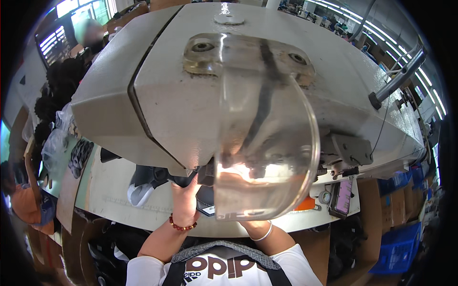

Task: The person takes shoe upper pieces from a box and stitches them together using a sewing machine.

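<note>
The sewing machine (176,105) overhangs the left grip (185,188) and right grip (253,225), with the bench (112,188) beneath, a clear shield (281,157) above the right, and a black-and-grey piece (143,179) just beside the left, probably being stitched and needing steady guiding next; I cannot tell either grip's closure or hold, fingers being hidden.

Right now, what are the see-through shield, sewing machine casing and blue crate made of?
Shield: probably glossy plastic; it's clear with a shiny rounded edge. Casing: likely painted metal, glossy, with light glinting. Blue crate: seemingly smooth plastic, with pierced sides.
</note>
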The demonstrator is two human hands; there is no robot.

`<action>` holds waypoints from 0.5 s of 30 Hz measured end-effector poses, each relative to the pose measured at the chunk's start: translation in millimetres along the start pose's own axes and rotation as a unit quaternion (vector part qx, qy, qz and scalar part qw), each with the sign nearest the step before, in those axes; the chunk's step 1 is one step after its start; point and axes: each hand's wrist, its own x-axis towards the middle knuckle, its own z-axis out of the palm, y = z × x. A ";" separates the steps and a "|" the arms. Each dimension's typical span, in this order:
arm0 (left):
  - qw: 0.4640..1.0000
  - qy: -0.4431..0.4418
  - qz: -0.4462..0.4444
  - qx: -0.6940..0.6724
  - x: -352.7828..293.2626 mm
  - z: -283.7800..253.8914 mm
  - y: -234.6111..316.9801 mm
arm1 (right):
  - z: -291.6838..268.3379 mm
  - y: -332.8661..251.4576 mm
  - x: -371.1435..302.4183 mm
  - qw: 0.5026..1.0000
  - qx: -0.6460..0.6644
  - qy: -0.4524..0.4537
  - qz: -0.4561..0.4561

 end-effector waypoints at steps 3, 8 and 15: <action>0.997 -0.012 0.066 0.040 3.3 0.5 -2.6 | -9.2 -3.1 -1.2 0.999 -0.019 -0.019 -0.019; 0.999 0.000 0.033 0.034 3.7 7.3 0.9 | -33.8 -26.1 -3.0 0.990 -0.092 -0.067 -0.081; 0.998 0.011 0.046 0.038 11.8 6.2 -2.1 | -13.5 -30.6 -3.2 0.673 -0.595 0.078 -0.432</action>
